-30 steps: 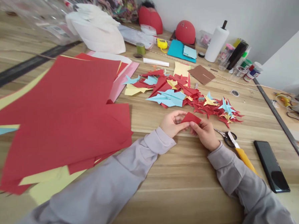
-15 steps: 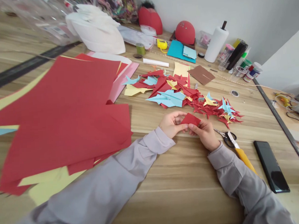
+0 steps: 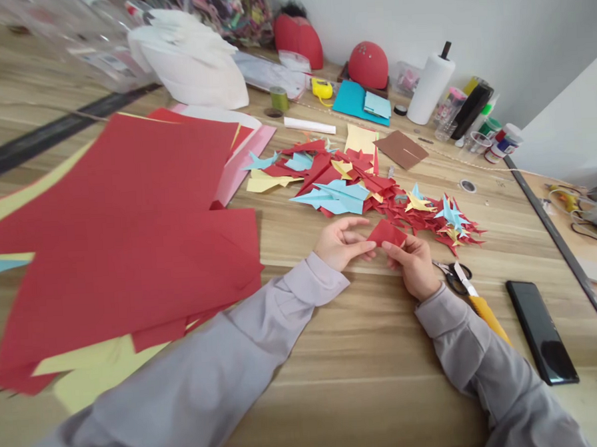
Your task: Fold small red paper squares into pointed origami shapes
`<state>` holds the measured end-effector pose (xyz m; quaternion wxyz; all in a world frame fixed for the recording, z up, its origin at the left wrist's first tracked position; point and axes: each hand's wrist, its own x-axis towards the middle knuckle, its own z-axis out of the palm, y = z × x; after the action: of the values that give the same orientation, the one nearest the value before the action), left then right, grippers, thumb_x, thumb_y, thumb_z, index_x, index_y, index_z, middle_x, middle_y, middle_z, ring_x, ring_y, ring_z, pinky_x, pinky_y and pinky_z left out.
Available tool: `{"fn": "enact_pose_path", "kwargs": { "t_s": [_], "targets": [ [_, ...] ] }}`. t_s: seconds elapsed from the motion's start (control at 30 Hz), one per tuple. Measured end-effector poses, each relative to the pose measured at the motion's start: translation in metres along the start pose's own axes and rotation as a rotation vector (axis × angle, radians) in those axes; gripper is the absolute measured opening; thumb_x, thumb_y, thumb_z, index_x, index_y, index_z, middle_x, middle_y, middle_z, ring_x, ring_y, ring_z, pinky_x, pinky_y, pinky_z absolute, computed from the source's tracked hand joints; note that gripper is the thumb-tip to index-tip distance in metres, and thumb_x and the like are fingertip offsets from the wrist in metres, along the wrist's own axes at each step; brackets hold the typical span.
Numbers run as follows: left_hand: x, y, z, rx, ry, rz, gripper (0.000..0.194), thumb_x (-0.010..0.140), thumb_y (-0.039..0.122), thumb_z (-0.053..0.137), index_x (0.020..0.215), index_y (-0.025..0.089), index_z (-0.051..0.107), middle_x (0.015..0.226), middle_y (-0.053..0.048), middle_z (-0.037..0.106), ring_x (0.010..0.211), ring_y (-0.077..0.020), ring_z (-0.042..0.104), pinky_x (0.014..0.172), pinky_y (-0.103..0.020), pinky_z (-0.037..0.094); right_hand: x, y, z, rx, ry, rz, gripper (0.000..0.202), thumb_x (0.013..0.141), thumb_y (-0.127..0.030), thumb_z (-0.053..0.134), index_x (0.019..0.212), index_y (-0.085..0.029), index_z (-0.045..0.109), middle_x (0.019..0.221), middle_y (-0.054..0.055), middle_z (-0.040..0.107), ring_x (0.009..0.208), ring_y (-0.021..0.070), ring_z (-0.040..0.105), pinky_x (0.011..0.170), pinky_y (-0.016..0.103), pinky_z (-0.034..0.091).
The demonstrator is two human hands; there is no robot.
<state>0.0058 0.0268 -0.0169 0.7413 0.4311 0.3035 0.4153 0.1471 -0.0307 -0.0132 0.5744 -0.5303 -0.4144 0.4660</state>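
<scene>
A small red piece of paper is held up between both hands over the wooden table. My left hand pinches its left corner between thumb and fingers, the upper fingers partly stretched. My right hand grips the paper's lower right part, thumb in front and the other fingers mostly hidden behind. Just beyond the hands lies a pile of folded paper pieces, mostly red, with some blue and yellow. Large red sheets are spread to the left, over yellow ones.
Scissors and a yellow-handled cutter lie beside my right wrist, with a black phone further right. At the back stand a white roll, bottles, a yellow tape measure and a white bag.
The red paper has moved slightly right and up, and more of it shows. My left hand has drawn slightly left, its fingers more spread; my right hand has shifted slightly right.
</scene>
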Motion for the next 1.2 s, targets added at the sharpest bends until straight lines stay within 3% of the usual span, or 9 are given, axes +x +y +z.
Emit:
{"fn": "enact_pose_path", "kwargs": {
  "t_s": [0.3, 0.83, 1.03, 1.2],
  "targets": [
    [-0.0002, 0.0036, 0.0011, -0.055, 0.135, -0.005, 0.057, 0.045, 0.018, 0.08, 0.093, 0.01, 0.052, 0.047, 0.003, 0.063, 0.044, -0.0133, 0.06, 0.047, -0.024, 0.049, -0.0007, -0.0023, -0.0002, -0.023, -0.045, 0.015, 0.025, 0.069, -0.034, 0.068, 0.055, -0.016, 0.058, 0.047, -0.002, 0.059, 0.04, 0.0075, 0.045, 0.042, 0.021, 0.037],
    [0.0029, 0.006, -0.0015, -0.191, 0.071, -0.096, 0.048, 0.049, 0.018, 0.078, 0.092, 0.01, 0.058, 0.054, 0.0, 0.064, 0.048, -0.0138, 0.062, 0.047, -0.024, 0.05, -0.0003, -0.0009, -0.0014, -0.126, -0.063, -0.007, 0.03, 0.073, -0.038, 0.063, 0.054, -0.017, 0.055, 0.042, -0.004, 0.051, 0.037, 0.0076, 0.04, 0.04, 0.022, 0.031],
    [0.003, 0.0048, 0.0004, -0.209, 0.08, -0.059, 0.04, 0.053, 0.029, 0.077, 0.084, 0.011, 0.06, 0.059, -0.003, 0.067, 0.054, -0.0145, 0.063, 0.048, -0.023, 0.05, -0.0009, -0.0034, 0.001, -0.16, -0.018, -0.036, 0.03, 0.074, -0.042, 0.061, 0.058, -0.017, 0.055, 0.048, -0.002, 0.055, 0.042, 0.0083, 0.044, 0.045, 0.022, 0.036],
    [0.0031, -0.002, 0.0, -0.077, 0.064, 0.017, 0.032, 0.046, 0.02, 0.079, 0.072, 0.011, 0.063, 0.064, -0.002, 0.068, 0.055, -0.0123, 0.061, 0.053, -0.024, 0.051, -0.0034, -0.0059, 0.0031, -0.189, -0.13, -0.049, 0.026, 0.073, -0.04, 0.062, 0.063, -0.017, 0.057, 0.052, -0.002, 0.055, 0.047, 0.0093, 0.046, 0.048, 0.023, 0.039]
  ]
}}
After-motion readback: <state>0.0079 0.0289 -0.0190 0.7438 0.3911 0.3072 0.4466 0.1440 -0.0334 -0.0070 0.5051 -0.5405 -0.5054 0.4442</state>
